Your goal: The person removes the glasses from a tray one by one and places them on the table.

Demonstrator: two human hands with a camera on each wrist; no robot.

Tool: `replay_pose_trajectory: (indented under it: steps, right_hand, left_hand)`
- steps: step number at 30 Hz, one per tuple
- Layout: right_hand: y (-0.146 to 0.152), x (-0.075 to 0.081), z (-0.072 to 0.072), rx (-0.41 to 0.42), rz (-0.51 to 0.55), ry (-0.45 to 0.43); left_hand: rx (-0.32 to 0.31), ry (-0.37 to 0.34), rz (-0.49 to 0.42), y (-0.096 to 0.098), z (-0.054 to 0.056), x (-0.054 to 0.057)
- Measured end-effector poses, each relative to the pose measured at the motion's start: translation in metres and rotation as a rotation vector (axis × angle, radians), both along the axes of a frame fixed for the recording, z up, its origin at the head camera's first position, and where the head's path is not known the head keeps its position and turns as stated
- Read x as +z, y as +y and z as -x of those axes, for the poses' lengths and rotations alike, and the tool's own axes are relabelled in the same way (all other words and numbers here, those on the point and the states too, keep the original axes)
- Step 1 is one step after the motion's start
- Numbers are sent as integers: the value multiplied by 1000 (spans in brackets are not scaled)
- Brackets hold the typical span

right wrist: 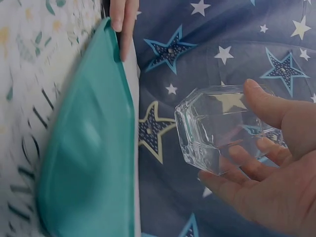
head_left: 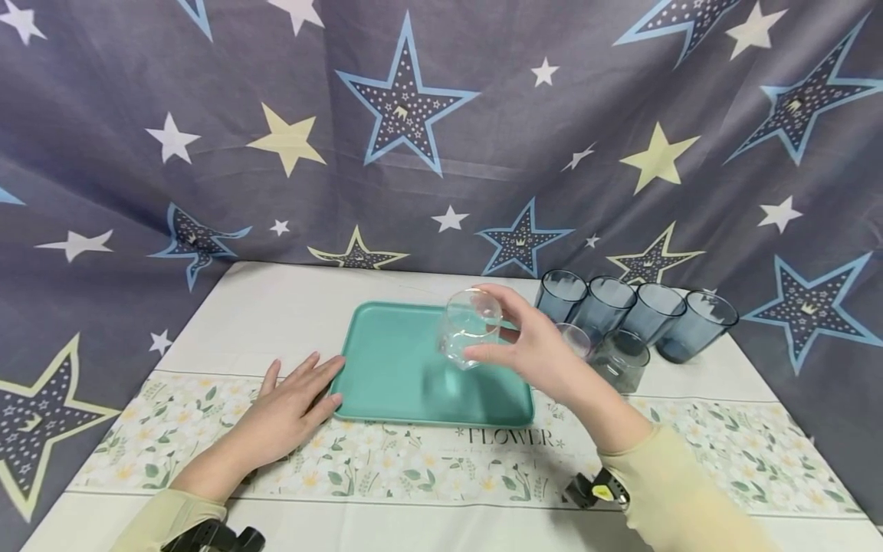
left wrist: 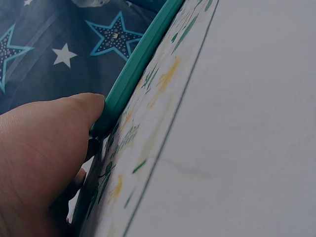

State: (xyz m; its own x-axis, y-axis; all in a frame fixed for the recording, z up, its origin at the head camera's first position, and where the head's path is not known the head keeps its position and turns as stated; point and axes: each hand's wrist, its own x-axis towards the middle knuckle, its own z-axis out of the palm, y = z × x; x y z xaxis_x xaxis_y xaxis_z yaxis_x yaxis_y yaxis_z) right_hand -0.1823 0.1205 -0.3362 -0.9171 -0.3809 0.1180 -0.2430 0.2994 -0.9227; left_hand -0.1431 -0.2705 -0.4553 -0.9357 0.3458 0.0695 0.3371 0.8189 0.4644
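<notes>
A clear, faceted glass [head_left: 461, 337] is held upright above the teal tray [head_left: 393, 368] by my right hand [head_left: 534, 345]. In the right wrist view the thumb and fingers grip the clear glass [right wrist: 212, 128] around its sides, and its thick base is apart from the tray. My left hand [head_left: 293, 410] lies at the tray's left edge with fingers extended, fingertips on the rim. The left wrist view shows the thumb against the tray's rim [left wrist: 133, 74].
Four tall blue-tinted glasses, including one nearest the middle [head_left: 562, 295], stand in a row at the back right. Before them are a short grey glass [head_left: 621, 360] and a clear glass [head_left: 574, 337], partly hidden by my right hand. A star-patterned curtain [head_left: 441, 207] hangs behind the table.
</notes>
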Motion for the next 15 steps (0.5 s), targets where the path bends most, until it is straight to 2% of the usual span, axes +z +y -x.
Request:
replay_pose_trajectory:
  steps: [11,15]
  right_hand:
    - [47,26,-3,-78,-79,29]
    - [66,34,-5,-111,-133,69]
  left_hand:
    - [-3,22,10,0,0,0]
    - [-5,30,9,1,0,2]
